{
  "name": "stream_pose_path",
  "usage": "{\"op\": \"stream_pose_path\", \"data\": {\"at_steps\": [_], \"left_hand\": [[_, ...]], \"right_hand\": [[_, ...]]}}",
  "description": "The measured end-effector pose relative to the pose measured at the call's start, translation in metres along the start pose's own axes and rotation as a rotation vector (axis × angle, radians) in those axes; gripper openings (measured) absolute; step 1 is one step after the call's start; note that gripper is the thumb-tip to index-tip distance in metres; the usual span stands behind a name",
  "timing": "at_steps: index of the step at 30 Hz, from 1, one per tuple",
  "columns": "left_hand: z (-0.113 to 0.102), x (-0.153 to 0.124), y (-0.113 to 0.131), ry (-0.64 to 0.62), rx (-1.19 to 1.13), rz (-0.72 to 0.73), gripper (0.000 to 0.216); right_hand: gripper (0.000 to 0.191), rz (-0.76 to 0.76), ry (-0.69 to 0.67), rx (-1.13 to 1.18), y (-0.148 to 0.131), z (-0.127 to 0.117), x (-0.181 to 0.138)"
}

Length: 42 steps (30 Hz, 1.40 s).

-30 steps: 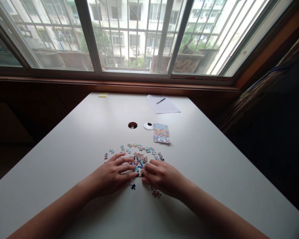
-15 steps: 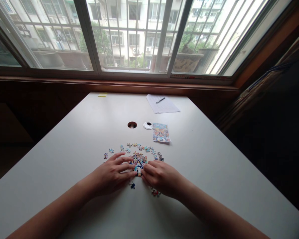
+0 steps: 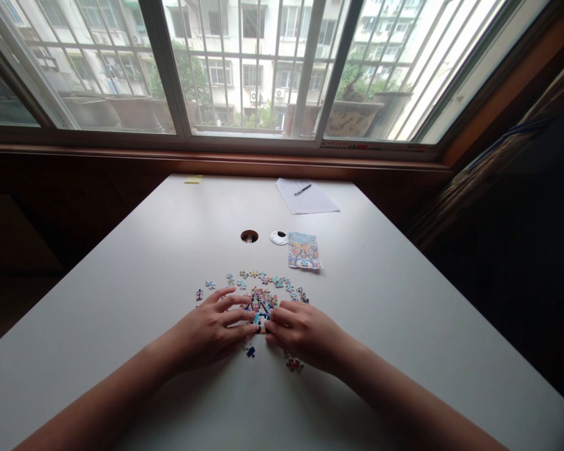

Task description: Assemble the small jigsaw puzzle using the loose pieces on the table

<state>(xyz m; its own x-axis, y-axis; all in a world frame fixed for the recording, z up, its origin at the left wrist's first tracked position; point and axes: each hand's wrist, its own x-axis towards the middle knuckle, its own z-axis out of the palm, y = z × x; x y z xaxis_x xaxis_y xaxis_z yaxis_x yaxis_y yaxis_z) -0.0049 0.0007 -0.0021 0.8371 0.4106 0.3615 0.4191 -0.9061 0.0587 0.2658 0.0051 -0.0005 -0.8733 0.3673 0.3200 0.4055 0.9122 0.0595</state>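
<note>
A partly joined jigsaw puzzle (image 3: pixel 262 300) lies on the white table (image 3: pixel 136 269) between my hands. My left hand (image 3: pixel 216 329) is spread, its fingertips resting on the puzzle's left side. At the puzzle's lower right is my right hand (image 3: pixel 298 329), its thumb and fingers closed together at the edge; whatever they pinch is hidden. Loose jigsaw pieces (image 3: pixel 242 284) form an arc beyond the hands. A dark blue piece (image 3: pixel 250 352) lies below the puzzle, and several reddish pieces (image 3: pixel 293 364) sit partly under my right hand.
A colourful picture sheet (image 3: pixel 304 250) lies beyond the pieces, beside a round white cap (image 3: pixel 279 237) and a cable hole (image 3: pixel 249 236). Farther back are paper sheets (image 3: pixel 310 199) with a pen (image 3: pixel 302 189) and a yellow note (image 3: pixel 193 180). A barred window (image 3: pixel 249 69) stands behind.
My right hand's fingertips have shifted very slightly left along the puzzle's lower right. My left hand stays in place.
</note>
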Motion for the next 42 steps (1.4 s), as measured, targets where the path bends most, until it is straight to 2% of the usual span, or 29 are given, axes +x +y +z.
{"op": "stream_pose_path", "data": {"at_steps": [5, 9, 12, 23, 29, 42], "left_hand": [[0.0, 0.0, 0.0, -0.021, -0.006, -0.002, 0.032], [0.0, -0.001, 0.0, -0.03, -0.026, -0.009, 0.031], [0.0, 0.0, 0.001, -0.022, -0.024, -0.014, 0.03], [-0.001, 0.0, 0.0, -0.001, -0.012, -0.003, 0.03], [-0.001, 0.001, 0.001, -0.008, -0.021, -0.005, 0.031], [0.0, -0.002, -0.001, -0.01, -0.001, 0.01, 0.031]], "right_hand": [[0.012, 0.034, -0.033, 0.023, -0.001, -0.001, 0.002], [0.01, 0.066, -0.081, -0.07, -0.007, -0.002, 0.002], [0.013, 0.035, -0.106, -0.129, -0.013, -0.005, 0.002], [0.019, -0.035, -0.003, -0.172, -0.014, -0.005, 0.0], [0.014, -0.082, 0.048, -0.175, -0.009, -0.002, -0.003], [0.014, -0.05, 0.026, -0.094, 0.002, 0.0, -0.008]]}}
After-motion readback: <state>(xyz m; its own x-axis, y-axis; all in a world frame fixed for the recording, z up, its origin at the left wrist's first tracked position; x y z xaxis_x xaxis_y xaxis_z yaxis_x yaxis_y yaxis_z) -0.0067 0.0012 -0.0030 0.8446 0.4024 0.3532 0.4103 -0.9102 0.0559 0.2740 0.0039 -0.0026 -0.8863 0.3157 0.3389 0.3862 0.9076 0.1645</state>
